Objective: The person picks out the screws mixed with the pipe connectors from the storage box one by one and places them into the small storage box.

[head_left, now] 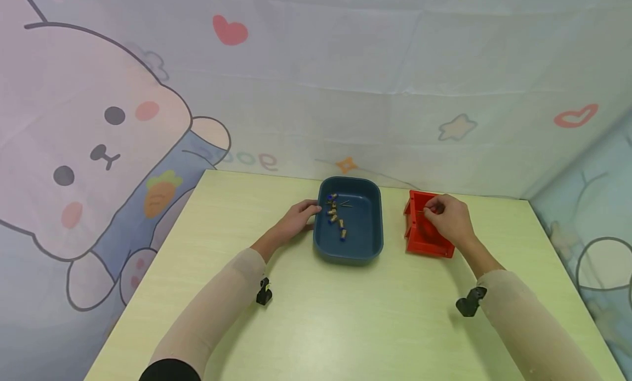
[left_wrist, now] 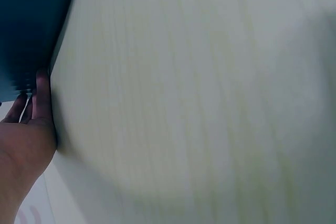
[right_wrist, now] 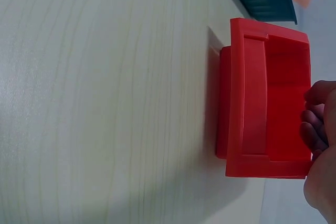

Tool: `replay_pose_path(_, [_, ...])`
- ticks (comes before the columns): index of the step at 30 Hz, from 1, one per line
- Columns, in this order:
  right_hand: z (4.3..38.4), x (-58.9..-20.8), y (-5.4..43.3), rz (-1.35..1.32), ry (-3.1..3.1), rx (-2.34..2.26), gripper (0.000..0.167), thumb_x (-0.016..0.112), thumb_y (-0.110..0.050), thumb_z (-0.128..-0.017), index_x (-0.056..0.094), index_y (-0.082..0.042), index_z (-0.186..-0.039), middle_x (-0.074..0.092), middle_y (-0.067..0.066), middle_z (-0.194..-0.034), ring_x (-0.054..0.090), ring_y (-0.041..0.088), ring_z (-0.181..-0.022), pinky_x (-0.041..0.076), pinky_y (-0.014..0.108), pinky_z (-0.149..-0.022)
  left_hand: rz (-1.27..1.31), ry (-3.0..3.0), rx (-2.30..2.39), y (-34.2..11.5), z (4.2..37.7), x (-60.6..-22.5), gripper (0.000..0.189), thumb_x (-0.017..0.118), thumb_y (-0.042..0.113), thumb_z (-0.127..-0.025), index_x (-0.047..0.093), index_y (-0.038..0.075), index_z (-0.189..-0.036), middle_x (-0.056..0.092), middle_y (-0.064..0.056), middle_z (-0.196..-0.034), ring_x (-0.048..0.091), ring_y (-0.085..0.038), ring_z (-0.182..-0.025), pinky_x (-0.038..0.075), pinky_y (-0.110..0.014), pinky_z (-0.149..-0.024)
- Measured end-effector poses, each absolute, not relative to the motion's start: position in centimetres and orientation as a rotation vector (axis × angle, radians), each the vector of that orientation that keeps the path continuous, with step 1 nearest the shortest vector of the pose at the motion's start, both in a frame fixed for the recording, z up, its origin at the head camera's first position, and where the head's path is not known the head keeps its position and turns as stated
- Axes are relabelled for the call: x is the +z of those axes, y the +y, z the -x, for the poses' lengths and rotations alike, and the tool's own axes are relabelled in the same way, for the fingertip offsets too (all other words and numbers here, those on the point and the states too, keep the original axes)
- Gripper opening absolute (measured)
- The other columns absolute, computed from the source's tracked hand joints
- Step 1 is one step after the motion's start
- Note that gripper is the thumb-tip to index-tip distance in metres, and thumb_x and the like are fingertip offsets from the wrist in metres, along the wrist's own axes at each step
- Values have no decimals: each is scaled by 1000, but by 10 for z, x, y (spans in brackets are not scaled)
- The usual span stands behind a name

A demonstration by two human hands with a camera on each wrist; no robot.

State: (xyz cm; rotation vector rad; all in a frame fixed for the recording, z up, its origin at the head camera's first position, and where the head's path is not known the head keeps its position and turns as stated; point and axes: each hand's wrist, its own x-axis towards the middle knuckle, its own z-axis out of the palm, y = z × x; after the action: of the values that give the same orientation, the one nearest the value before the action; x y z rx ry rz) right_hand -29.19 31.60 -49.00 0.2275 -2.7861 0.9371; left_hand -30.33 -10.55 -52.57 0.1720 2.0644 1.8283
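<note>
A dark blue tray (head_left: 348, 255) sits on the table, with several small brass fittings with blue ends (head_left: 343, 235) and thin screws (head_left: 346, 205) lying in it. My left hand (head_left: 296, 217) touches the tray's left side, its fingers reaching fairly straight along the wall in the left wrist view. Over the red bin (head_left: 428, 248) to the right is my right hand (head_left: 450, 219), fingers bent and thumb and fingertips together. A thin, faint piece that looks like a screw shows at its fingertips in the head view. The right wrist view hides that piece.
The light wooden table (head_left: 316, 326) ends at a printed cloth backdrop (head_left: 316, 95). A gap of bare table separates tray and bin. Black wrist cameras (head_left: 471, 302) hang from both sleeves.
</note>
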Motion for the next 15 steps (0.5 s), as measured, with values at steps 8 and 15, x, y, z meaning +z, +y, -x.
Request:
replay_pose_path(8, [292, -487, 317, -263, -2829, 939, 9, 70, -8, -99, 71, 0, -103, 69, 16, -96, 61, 31, -89, 55, 42, -80, -173, 2058, 1828, -106, 303, -524, 55, 52, 36, -112, 45, 6, -158, 48, -14, -159, 48, -29, -146, 53, -43, -112])
replay_pose_path(15, [291, -479, 317, -331, -2857, 934, 12, 70, -8, -100, 70, 2, -107, 69, 18, -101, 62, 33, -92, 56, 47, -84, -168, 2056, 1824, -105, 303, -526, 56, 51, 35, -112, 44, 6, -159, 47, -15, -160, 47, -30, -147, 54, -42, -112])
